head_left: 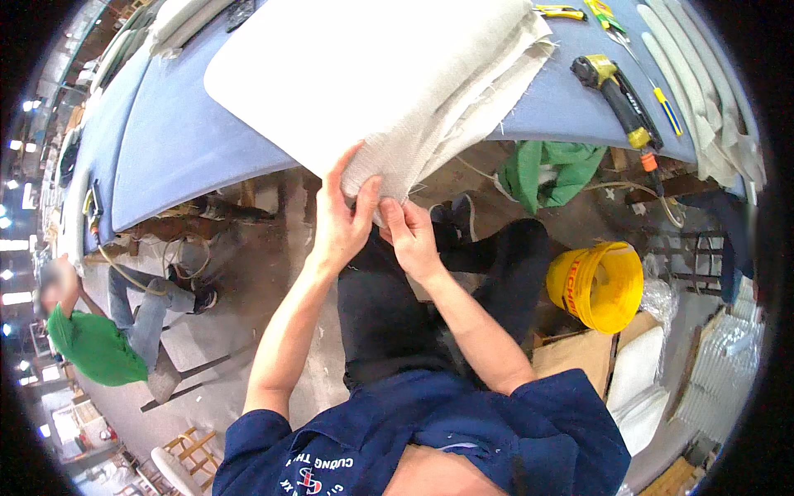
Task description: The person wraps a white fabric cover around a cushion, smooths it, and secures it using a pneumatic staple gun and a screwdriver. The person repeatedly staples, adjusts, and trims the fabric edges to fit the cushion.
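Note:
A white panel (322, 74) with rounded corners lies on the blue work table, its near corner sticking out over the front edge. Beige woven fabric (434, 124) is folded along its right side, with frayed threads at the cut edge. My left hand (342, 221) grips the near corner, its thumb and fingers pressing the fabric to the panel. Just to its right, my right hand (412, 240) pinches the end of the fabric between thumb and fingers. Both hands nearly touch. The underside of the corner is hidden.
On the blue table (198, 157) lie a staple gun (614, 97) with an air hose, a screwdriver (667, 112), a yellow-handled tool (562, 12) and padded fabric pieces (691, 66). Green cloth (550, 174) hangs below. A yellow bucket (571, 289) stands right; a co-worker (99, 347) sits left.

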`<state>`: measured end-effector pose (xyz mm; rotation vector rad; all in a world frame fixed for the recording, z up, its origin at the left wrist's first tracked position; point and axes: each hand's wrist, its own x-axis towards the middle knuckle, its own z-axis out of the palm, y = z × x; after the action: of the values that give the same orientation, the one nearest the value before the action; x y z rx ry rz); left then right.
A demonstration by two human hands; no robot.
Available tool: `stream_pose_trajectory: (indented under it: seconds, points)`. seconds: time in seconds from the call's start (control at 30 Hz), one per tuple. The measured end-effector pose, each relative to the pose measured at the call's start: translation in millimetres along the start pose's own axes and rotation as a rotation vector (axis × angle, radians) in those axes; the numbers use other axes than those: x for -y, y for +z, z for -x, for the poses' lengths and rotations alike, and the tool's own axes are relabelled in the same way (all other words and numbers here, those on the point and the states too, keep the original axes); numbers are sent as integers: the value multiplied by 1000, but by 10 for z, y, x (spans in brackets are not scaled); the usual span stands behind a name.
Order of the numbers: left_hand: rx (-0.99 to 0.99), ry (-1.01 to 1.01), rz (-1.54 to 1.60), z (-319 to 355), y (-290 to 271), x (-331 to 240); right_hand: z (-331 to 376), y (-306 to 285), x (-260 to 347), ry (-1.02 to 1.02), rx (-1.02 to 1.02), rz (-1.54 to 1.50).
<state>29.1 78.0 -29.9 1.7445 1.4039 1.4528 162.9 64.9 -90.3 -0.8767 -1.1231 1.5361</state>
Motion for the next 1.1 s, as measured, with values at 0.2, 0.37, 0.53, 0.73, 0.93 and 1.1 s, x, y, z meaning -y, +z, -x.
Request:
stream_pose_trajectory:
  seconds: [0.2, 0.37, 0.53, 0.73, 0.93, 1.1]
  points:
    - [-18, 4, -2, -45, -45, -120, -217, -928, 1581, -583, -227, 1143]
    - [-4, 69, 28, -124, 5, -169, -1065, -2833, 2034, -498, -718, 2060]
    - [-11, 120, 8, -148, 1, -175, -1371, -3028, 2564, 50, -440, 1886]
    - [-1, 31, -29, -109, -98, -163, -874, -2327, 2706, -498, -435, 1054]
    - [7, 87, -17, -102, -67, -159, 473, -762, 1526, -184, -166, 89]
    - [29, 99, -124, -114, -100, -188, 572, -453, 903, -440, -11, 621]
